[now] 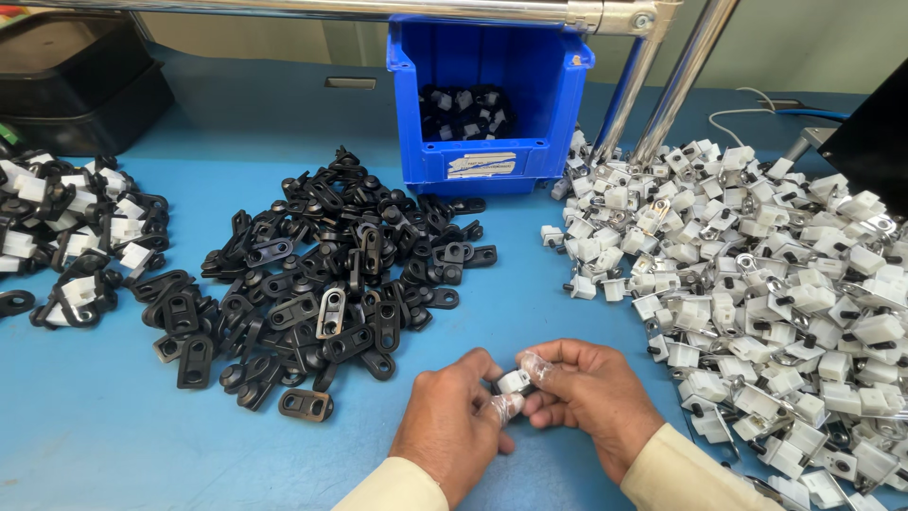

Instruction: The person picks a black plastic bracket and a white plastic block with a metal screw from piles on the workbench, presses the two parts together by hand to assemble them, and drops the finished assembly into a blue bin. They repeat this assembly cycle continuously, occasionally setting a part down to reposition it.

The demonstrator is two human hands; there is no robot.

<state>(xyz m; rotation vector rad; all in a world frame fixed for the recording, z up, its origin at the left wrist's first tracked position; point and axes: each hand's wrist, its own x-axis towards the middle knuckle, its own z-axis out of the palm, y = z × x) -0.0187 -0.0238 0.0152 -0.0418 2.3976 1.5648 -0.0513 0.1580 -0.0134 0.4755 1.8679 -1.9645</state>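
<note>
Both my left hand (454, 416) and right hand (586, 397) pinch one small white plastic clip (514, 381); finished mixed pile (66, 237) far left, huge white-clip heap (776, 284) right still waiting.

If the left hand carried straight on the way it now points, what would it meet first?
The left hand points right, so it would press against the white part and the right hand holding it; they look already in contact.

A factory assembly workstation. A blue workbench (113, 435) holds large heaps of identical small parts: black plastic brackets (322, 284) and white clips (776, 274). A blue parts bin (487, 104) stands under a shiny metal tube frame (662, 85).
</note>
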